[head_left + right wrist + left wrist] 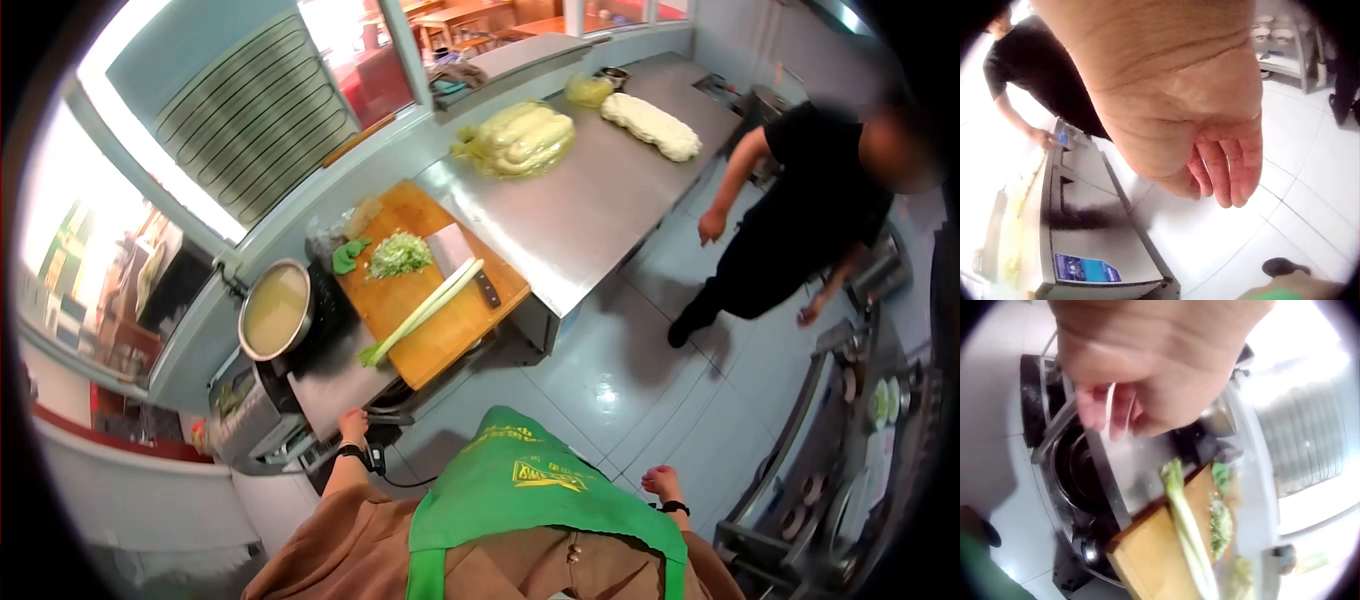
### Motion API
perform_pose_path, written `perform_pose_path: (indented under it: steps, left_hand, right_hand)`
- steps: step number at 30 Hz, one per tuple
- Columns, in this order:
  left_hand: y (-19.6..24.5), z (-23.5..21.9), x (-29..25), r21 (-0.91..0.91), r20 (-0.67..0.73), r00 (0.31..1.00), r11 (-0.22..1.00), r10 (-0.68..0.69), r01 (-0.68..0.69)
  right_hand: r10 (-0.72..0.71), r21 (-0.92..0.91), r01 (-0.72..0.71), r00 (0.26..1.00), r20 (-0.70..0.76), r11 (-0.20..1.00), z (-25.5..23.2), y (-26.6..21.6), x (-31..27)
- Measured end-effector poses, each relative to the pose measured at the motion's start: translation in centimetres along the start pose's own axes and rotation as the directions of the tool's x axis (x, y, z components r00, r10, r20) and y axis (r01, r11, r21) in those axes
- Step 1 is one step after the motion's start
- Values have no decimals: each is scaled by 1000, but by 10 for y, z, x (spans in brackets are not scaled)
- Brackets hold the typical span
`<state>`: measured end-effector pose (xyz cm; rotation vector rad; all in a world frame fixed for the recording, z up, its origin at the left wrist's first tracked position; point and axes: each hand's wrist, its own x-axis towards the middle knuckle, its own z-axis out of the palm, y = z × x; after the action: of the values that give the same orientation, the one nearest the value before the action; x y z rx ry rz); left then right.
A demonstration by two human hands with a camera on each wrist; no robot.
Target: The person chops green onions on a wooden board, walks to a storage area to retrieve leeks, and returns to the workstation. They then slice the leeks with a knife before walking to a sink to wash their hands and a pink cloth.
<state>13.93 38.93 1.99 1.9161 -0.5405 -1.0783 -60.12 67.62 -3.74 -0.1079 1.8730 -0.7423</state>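
Observation:
My left hand hangs at the front edge of the steel counter, fingers loosely bent and nothing in them; the left wrist view has the same hand over the counter's edge. Down by my right side is my right hand, and in its wrist view the relaxed fingers hold nothing. A wooden cutting board lies beyond the left hand. On it are chopped pale green vegetable, a cleaver with a dark handle, and long pale stalks whose green end overhangs the board's edge.
Left of the board stands a metal pot of cloudy liquid. The long steel table bears bagged pale vegetables and a white doughy slab. Another person in black stands at right, near racks with bowls.

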Motion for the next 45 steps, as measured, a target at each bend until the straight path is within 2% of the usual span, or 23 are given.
perform_pose_path:
  steps: [3, 5, 7, 9, 10, 11, 13, 15, 16, 18, 22, 25, 29, 30, 32, 33, 35, 36, 37, 38, 40, 43, 45]
  left_hand:
    - [21, 2, -72, -15, -39, 994, 995, -98, 97]
    - [29, 2, -91, 119, -130, 991, 992, -33, 49]
    - [32, 3, -96, 165, -130, 992, 986, 4, 17]
    - [15, 4, -64, 337, -43, 977, 924, 207, -181]
    - [-5, 1, -37, 462, 40, 883, 775, 467, -431]
    - [-8, 9, -25, 456, 32, 886, 782, 462, -424]
    - [3, 38, 2, 433, 247, 873, 758, 421, -488]
    - [56, 83, -31, 629, 333, 758, 467, 561, -622]
    - [71, 105, -32, 625, 335, 760, 472, 557, -622]
    - [90, 143, -22, 607, 366, 603, 309, 709, -732]
    - [116, 204, 21, 606, 384, 567, 264, 729, -750]
    - [138, 242, 52, 545, 408, 616, 361, 674, -756]
    - [173, 307, 92, 473, 511, 593, 372, 623, -799]
    - [182, 324, 95, 464, 519, 597, 384, 612, -798]
    - [205, 355, 99, 451, 478, 458, 238, 750, -860]
    - [205, 367, 110, 431, 488, 451, 243, 748, -869]
    - [197, 402, 136, 538, 564, 503, 171, 655, -825]
    - [191, 407, 154, 523, 619, 427, 60, 659, -850]
    - [192, 405, 165, 536, 646, 414, 5, 641, -844]
    - [191, 399, 178, 525, 587, 360, -3, 725, -851]
    - [217, 372, 187, 610, 624, 433, -60, 651, -790]
    - [228, 341, 181, 622, 526, 405, -13, 748, -783]
    - [219, 321, 169, 488, 635, 451, 127, 627, -864]
  right_hand:
    - [-36, -29, 38, 998, 57, 999, 2, -20, 25]
    - [-29, -66, 34, 997, 74, 997, 7, -31, 49]
    - [-18, -97, 25, 997, 71, 995, 15, -34, 59]
    - [-65, -136, 86, 986, 154, 987, 23, -53, 63]
    - [-66, -146, 89, 986, 155, 985, 29, -66, 59]
    - [-65, -146, 94, 979, 193, 985, 39, -80, 52]
    - [-69, -152, 106, 971, 229, 983, 60, -109, 45]
    - [-93, -168, 139, 963, 254, 976, 84, -135, 46]
    - [-93, -172, 138, 964, 248, 975, 98, -149, 47]
    - [-136, -155, 193, 938, 319, 969, 126, -183, 46]
    - [-242, -228, 361, 874, 421, 904, 201, -261, 30]
    - [-272, -262, 450, 814, 513, 854, 262, -309, 29]
    - [-307, -324, 555, 759, 574, 767, 346, -350, 46]
    - [-366, -339, 623, 729, 578, 705, 366, -360, 44]
    - [-473, -416, 737, 667, 575, 533, 405, -380, 39]
    - [-523, -476, 770, 638, 565, 426, 422, -390, 33]
    - [-577, -542, 763, 633, 516, 352, 449, -401, 33]
    - [-610, -575, 747, 637, 472, 335, 460, -407, 32]
    - [-636, -605, 729, 639, 434, 320, 470, -410, 29]
    - [-656, -619, 729, 624, 425, 292, 476, -416, 25]
    - [-683, -639, 722, 608, 405, 264, 488, -424, 27]
    - [-686, -694, 699, 589, 426, 170, 502, -429, 39]
    - [-744, -682, 725, 506, 437, 92, 508, -432, 46]
